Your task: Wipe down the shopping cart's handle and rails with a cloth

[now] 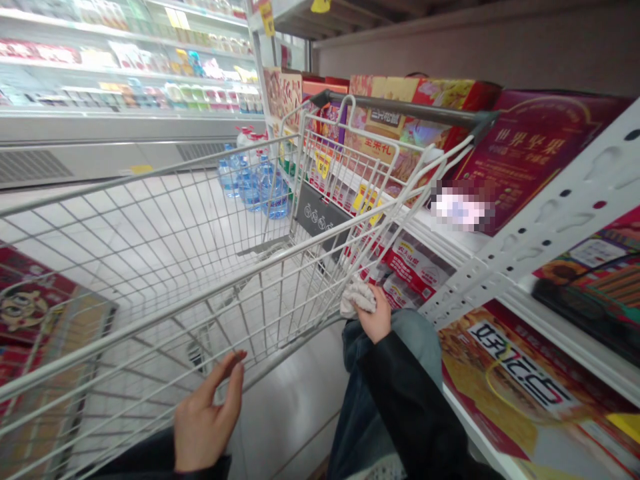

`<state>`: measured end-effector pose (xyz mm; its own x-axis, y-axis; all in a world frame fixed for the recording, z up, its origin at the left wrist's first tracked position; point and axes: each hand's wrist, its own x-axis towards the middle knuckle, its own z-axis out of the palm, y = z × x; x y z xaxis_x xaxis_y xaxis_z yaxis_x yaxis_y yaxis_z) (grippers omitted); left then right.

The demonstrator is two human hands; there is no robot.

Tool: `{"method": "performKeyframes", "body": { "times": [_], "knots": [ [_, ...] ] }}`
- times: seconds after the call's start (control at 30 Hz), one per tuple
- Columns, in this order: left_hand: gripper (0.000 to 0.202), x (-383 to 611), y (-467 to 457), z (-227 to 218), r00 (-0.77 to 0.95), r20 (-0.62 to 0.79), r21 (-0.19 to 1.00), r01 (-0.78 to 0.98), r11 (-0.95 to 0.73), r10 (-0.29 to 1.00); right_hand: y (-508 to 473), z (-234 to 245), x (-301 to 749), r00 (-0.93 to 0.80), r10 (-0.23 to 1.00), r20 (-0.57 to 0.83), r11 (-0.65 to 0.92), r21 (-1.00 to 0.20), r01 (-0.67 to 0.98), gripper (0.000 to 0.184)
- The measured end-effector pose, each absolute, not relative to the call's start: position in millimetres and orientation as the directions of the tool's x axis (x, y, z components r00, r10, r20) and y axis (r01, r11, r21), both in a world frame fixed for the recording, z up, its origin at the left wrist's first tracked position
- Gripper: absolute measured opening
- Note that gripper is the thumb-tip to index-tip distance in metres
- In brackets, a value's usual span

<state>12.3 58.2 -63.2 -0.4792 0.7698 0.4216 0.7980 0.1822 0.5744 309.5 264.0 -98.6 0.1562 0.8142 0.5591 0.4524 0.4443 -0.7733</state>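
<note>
A wire shopping cart [220, 293] with grey rails stands in front of me. My right hand [376, 319] is closed on a crumpled whitish cloth [357, 298], which is at the lower side of the cart near its handle end; whether it touches the wires I cannot tell. At the cart's near side is my left hand [209, 413], its thumb and fingers loosely curved with a gap between them. Nothing shows in that hand, and its fingertips are close to the side wires. A dark grey panel [320, 217] hangs on the cart's end beneath the handle bar [400, 110].
On my right, a white shelf [470, 240] bears red and gold gift boxes [535, 147], with more boxes [530, 387] lower down. Water jugs [270, 187] stand on the floor beyond the cart. A refrigerated display [125, 147] lines the back. Red cartons [25, 300] are at left.
</note>
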Motion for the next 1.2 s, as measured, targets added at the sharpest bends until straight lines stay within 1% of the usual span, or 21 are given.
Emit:
{"method": "performKeyframes", "body": {
  "times": [0.07, 0.17, 0.23, 0.3, 0.4, 0.5, 0.57, 0.7, 0.77, 0.87, 0.93, 1.03, 1.13, 1.2],
  "knots": [
    [0.037, 13, 59, -63, -0.488, 0.415, 0.58, 0.792, 0.189, 0.768, 263, -89, 311, 0.176, 0.794, 0.582, 0.461, -0.764, 0.451, 0.04],
    [0.037, 13, 58, -62, -0.484, 0.415, 0.569, 0.799, 0.196, 0.77, 265, -66, 316, 0.219, 0.73, 0.647, 0.509, -0.729, 0.457, 0.043],
    [0.036, 13, 58, -62, -0.485, 0.415, 0.568, 0.799, 0.197, 0.769, 267, -60, 318, 0.226, 0.714, 0.662, 0.519, -0.718, 0.464, 0.043],
    [0.035, 11, 57, -64, -0.485, 0.425, 0.575, 0.797, 0.186, 0.765, 268, -68, 317, 0.215, 0.749, 0.627, 0.491, -0.743, 0.455, 0.042],
    [0.035, 7, 58, -69, -0.467, 0.443, 0.565, 0.808, 0.166, 0.765, 267, -93, 312, 0.18, 0.812, 0.555, 0.444, -0.788, 0.426, 0.04],
    [0.036, 5, 58, -71, -0.462, 0.447, 0.56, 0.812, 0.163, 0.766, 265, -106, 309, 0.148, 0.827, 0.542, 0.446, -0.794, 0.413, 0.038],
    [0.035, 6, 58, -70, -0.47, 0.435, 0.566, 0.806, 0.173, 0.768, 266, -97, 311, 0.169, 0.815, 0.554, 0.454, -0.792, 0.408, 0.04],
    [0.035, 11, 57, -64, -0.472, 0.418, 0.571, 0.801, 0.179, 0.776, 272, -61, 319, 0.258, 0.728, 0.635, 0.512, -0.755, 0.41, 0.045],
    [0.035, 10, 56, -64, -0.472, 0.418, 0.576, 0.798, 0.175, 0.776, 275, -55, 321, 0.281, 0.703, 0.654, 0.527, -0.743, 0.412, 0.046],
    [0.035, 4, 56, -70, -0.469, 0.433, 0.57, 0.804, 0.169, 0.77, 274, -71, 319, 0.271, 0.763, 0.586, 0.472, -0.793, 0.386, 0.048],
    [0.036, 0, 58, -75, -0.448, 0.457, 0.556, 0.818, 0.146, 0.769, 271, -89, 317, 0.22, 0.816, 0.535, 0.437, -0.82, 0.37, 0.046],
    [0.037, -2, 58, -78, -0.437, 0.462, 0.553, 0.822, 0.135, 0.772, 268, -101, 317, 0.168, 0.84, 0.516, 0.432, -0.823, 0.369, 0.043],
    [0.035, 4, 57, -70, -0.472, 0.423, 0.574, 0.8, 0.174, 0.773, 269, -82, 321, 0.186, 0.818, 0.544, 0.454, -0.809, 0.373, 0.044],
    [0.034, 9, 56, -65, -0.477, 0.409, 0.579, 0.795, 0.182, 0.778, 272, -60, 325, 0.223, 0.766, 0.603, 0.498, -0.775, 0.388, 0.044]
  ]
}}
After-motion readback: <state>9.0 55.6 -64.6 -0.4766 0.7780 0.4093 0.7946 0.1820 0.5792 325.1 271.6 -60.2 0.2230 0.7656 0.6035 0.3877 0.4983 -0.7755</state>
